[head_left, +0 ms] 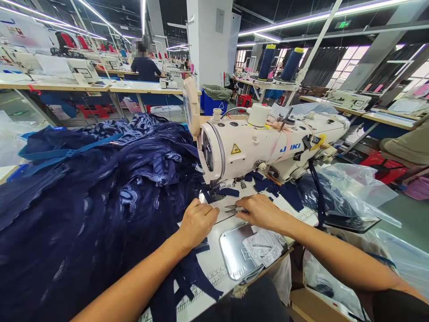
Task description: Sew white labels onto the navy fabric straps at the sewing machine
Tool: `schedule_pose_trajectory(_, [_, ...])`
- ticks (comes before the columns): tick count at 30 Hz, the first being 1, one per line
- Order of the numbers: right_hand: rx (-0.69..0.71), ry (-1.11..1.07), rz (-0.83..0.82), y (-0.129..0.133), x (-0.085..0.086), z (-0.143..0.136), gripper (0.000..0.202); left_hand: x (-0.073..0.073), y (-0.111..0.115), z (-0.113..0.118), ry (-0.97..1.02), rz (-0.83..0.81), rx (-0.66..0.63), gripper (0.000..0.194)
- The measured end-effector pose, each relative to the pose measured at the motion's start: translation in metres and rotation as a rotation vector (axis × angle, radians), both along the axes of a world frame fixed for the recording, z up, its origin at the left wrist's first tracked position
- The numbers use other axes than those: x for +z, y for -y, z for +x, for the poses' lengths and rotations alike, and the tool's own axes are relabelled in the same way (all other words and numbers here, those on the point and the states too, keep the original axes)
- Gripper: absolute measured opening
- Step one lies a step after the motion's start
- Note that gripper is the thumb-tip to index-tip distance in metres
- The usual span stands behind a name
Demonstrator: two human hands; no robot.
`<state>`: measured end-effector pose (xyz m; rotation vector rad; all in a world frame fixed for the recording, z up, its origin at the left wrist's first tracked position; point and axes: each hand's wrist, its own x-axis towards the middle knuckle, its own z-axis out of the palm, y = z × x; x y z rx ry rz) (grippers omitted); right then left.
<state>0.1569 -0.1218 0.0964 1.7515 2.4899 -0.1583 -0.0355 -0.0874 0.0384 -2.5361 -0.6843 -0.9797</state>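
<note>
Below the needle area of a white sewing machine [241, 147], my left hand [198, 222] is closed, knuckles up; what its fingers hold is too small to make out. My right hand [259, 210] is wrapped round small thread snips [236, 209], whose blades point left toward my left hand. A short navy strip [229, 192] lies just beyond the snips. Dark navy fabric with pale patterns [134, 197] heaps up left of my left hand, and narrow navy strips hang over the table's ruler-marked edge.
A metal plate [233, 252] with printed labels [264, 248] lies in front of my right hand. Navy scraps and clear plastic bags [355, 188] are at the right. Two thread cones [267, 61] stand behind; a person [145, 65] sits farther back.
</note>
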Motion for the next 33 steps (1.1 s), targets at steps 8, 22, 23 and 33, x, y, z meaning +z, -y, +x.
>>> schedule_pose_trajectory(8, [0.008,-0.055,0.042,-0.006,-0.010,0.004,0.019,-0.002,0.000,-0.001,-0.011,0.003,-0.016,0.019])
schedule_pose_trajectory(22, [0.077,-0.368,0.377,-0.011,-0.040,0.032,0.020,0.001,0.006,-0.003,0.076,0.129,-0.117,0.019])
schedule_pose_trajectory(23, [0.095,-0.420,0.342,-0.013,-0.040,0.023,0.020,0.001,0.006,-0.003,0.082,0.127,-0.146,0.019])
schedule_pose_trajectory(33, [0.152,-0.485,0.241,-0.017,-0.040,0.004,0.025,-0.005,-0.015,0.003,1.027,-1.133,0.042,0.008])
